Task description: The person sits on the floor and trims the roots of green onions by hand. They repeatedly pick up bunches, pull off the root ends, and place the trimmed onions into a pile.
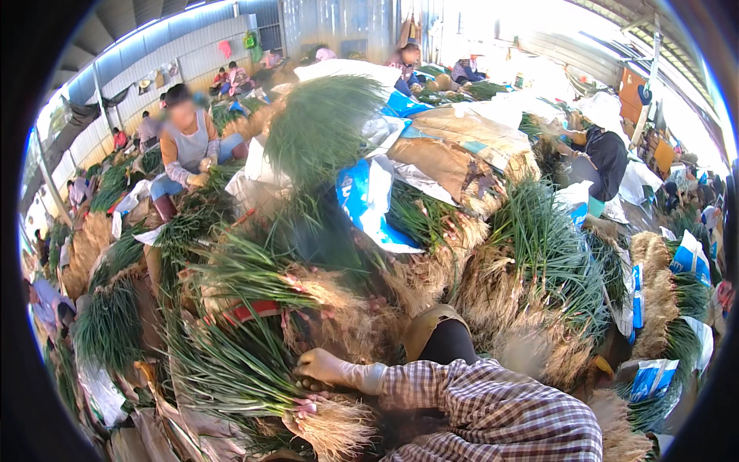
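A bunch of spring onions (248, 369) lies across the lower middle, green leaves to the left, pinkish bulbs and pale roots (340, 427) to the right. My left hand (291, 425) grips it from below near the bulbs; most of that hand is hidden behind the stems and roots. My right hand (326, 368), in a pale, soiled glove below a checkered sleeve, is at the bunch's upper side with its fingers curled. Whether those fingers hold any stems cannot be made out. Just above lies another pile of spring onions (260, 277), roots pointing right.
My bent knee (447, 341) is right of the hands. Rooted spring onions (537, 248) are heaped at right. Ahead, a large heap carries brown sacking (444, 138) and blue-white plastic sacks (366, 196). A seated person (187, 133) works at left; another person (600, 156) bends at right.
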Demonstrator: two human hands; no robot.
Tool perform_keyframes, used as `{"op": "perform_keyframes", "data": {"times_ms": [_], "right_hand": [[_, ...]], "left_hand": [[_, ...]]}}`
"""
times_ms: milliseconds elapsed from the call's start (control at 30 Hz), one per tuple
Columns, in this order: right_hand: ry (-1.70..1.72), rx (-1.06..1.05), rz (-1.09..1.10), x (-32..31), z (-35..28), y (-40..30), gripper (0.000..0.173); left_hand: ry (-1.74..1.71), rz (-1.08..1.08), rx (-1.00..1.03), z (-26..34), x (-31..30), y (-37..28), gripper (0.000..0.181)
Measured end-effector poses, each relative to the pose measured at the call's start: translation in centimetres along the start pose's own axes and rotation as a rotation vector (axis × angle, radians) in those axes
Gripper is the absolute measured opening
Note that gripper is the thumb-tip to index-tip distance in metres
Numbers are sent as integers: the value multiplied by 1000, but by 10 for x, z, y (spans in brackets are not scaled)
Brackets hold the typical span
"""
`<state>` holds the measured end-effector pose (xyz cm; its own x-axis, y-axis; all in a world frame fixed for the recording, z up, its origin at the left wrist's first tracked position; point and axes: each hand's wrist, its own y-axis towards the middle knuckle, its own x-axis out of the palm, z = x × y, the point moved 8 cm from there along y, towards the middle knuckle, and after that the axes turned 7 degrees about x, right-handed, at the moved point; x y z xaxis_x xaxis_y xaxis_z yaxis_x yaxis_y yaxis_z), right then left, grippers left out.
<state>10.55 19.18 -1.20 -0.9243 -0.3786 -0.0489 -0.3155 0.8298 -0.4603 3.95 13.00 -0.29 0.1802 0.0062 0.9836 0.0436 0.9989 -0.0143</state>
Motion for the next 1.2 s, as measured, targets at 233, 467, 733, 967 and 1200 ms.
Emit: {"op": "perform_keyframes", "data": {"times_ms": [233,467,733,967,1200], "right_hand": [[-897,-716,151,-19,-21,-5,38],[-1226,-669,905,-97,-141,4,34],[-391,-309,326,-86,-80,-34,63],[-449,-447,176,-44,-46,-61,38],[-562,-543,205,-41,-26,-93,35]], "left_hand": [[-140,-216,30,28,10,-3,67],[-158,-279,83,42,17,-7,69],[50,-160,213,25,-20,9,61],[16,48,150,13,3,1,45],[-179,-442,80,25,16,15,52]]}}
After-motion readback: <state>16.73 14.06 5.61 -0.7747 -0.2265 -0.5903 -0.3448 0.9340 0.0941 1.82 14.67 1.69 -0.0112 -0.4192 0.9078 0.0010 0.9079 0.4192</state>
